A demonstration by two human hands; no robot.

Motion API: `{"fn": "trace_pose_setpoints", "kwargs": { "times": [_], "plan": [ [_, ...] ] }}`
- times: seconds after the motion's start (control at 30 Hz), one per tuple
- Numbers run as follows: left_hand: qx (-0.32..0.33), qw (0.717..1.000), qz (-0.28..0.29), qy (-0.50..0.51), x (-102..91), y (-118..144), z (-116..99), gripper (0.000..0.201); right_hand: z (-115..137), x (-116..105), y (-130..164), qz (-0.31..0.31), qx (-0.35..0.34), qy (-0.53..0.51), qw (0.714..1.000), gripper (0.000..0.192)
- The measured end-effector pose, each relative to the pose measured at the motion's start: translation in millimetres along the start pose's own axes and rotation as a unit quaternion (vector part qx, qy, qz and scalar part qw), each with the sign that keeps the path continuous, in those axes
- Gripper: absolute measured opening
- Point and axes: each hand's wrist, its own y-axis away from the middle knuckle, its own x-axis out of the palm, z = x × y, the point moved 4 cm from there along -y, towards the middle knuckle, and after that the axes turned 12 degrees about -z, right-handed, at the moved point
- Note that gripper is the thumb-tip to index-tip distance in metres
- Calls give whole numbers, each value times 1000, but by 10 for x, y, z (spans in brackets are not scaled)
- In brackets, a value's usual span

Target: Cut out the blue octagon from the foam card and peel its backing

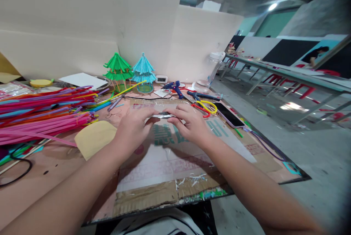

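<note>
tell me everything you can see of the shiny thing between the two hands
The silvery strip is small, thin and glossy, perhaps foil or plastic film, with a darker grey patch along its top. It lies roughly level, side to side, pinched between thumb and fingers of the left hand at one end and the right hand at the other. Fingers hide both ends. It is over the pale printed sheet; any folds are too small to tell.
</note>
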Motion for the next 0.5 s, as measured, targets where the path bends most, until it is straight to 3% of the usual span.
{"fn": "trace_pose_setpoints", "kwargs": {
  "times": [0.13, 0.3, 0.4, 0.5],
  "plan": [
    [7, 1000, 9, -9, 1, 0, -7, 17, -1, 5, 1, -12, -21, 6, 1000, 33],
    [5, 1000, 18, -17, 1, -1, -12, 19, -36, 28, 17, -25, 11, -5, 1000, 33],
    [-41, 999, 16, -4, -13, -32, 15, 22, -94, 17, 16, -43, 53, -45, 997, 33],
    [-128, 991, 28, 39, -17, -76, 69, 23, -198, -15, 9, -80, 122, -89, 985, 31]
  ]
}}
